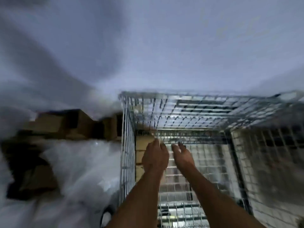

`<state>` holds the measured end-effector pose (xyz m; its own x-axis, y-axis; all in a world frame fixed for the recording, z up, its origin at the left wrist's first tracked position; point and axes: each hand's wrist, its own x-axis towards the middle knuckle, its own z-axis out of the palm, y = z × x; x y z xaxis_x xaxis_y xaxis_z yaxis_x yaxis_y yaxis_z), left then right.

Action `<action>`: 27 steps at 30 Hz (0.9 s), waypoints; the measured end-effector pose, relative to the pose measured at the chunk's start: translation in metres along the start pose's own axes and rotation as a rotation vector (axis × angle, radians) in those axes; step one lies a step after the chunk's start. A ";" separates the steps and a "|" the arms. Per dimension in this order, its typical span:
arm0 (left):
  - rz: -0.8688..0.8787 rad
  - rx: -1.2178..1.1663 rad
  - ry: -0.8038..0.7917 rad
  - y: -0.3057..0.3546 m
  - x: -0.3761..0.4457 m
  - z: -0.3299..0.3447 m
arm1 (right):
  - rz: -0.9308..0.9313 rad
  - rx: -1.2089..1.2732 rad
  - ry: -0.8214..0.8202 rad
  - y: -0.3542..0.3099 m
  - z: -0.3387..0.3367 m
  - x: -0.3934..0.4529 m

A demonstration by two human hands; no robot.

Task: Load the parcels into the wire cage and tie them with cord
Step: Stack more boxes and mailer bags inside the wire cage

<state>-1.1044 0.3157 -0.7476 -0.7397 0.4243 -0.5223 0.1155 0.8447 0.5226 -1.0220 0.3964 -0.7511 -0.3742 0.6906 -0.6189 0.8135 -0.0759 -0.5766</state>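
Though motion blurs everything, your one wire cage [205, 145] fills lower right; brown parcels [65, 124] sit left against pale wall. Left hand [155, 157] curled, right hand [181, 153] spread; grip unclear.

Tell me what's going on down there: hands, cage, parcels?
Both hands, left hand and right hand, inside wire cage, holding nothing visible. Brown boxes outside, left of the cage. Picture blurred; no cord seen.

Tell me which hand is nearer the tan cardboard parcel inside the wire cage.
Left. The left hand is right beside the tan cardboard parcel at the wire cage wall; the right hand is farther right.
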 end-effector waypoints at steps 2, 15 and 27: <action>0.159 0.097 0.112 0.050 -0.018 -0.095 | -0.216 -0.212 0.030 -0.082 -0.057 -0.043; 0.112 0.214 0.782 -0.027 -0.247 -0.612 | -1.237 -0.654 -0.035 -0.500 -0.051 -0.359; -0.849 -0.090 1.129 -0.468 -0.690 -0.587 | -1.645 -0.866 -0.775 -0.424 0.319 -0.727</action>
<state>-1.0378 -0.5642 -0.2362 -0.6915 -0.7162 0.0944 -0.6366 0.6659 0.3890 -1.2370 -0.3022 -0.2269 -0.7246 -0.6863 -0.0624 -0.5681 0.6461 -0.5097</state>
